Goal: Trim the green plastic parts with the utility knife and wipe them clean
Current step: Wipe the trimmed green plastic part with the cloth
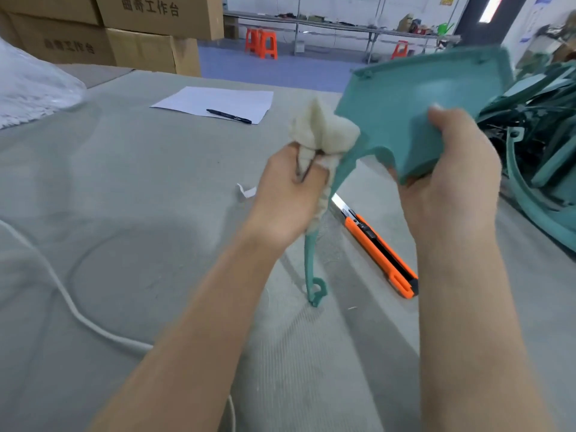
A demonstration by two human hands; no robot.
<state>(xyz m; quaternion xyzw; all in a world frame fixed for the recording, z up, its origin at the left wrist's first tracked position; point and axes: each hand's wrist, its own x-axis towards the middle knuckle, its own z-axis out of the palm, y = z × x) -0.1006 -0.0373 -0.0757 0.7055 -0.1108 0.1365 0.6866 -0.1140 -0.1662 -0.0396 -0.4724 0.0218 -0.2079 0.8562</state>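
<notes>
Holds part [420, 88] up above table [124, 198] in right hand [452, 182] — thumb curled over its near face, fingers underneath, a firm grip at the lower edge. Clutches cloth [324, 132] in left hand [290, 194], fist closed round both it and the part's thin curved arm, hooked tip low by the table. Below, between the forearms, knife [380, 247] flat on the table, blade out, untouched. At right, pile [536, 135] of more green parts; farther back, paper [218, 102] with pen [229, 116] on it.
</notes>
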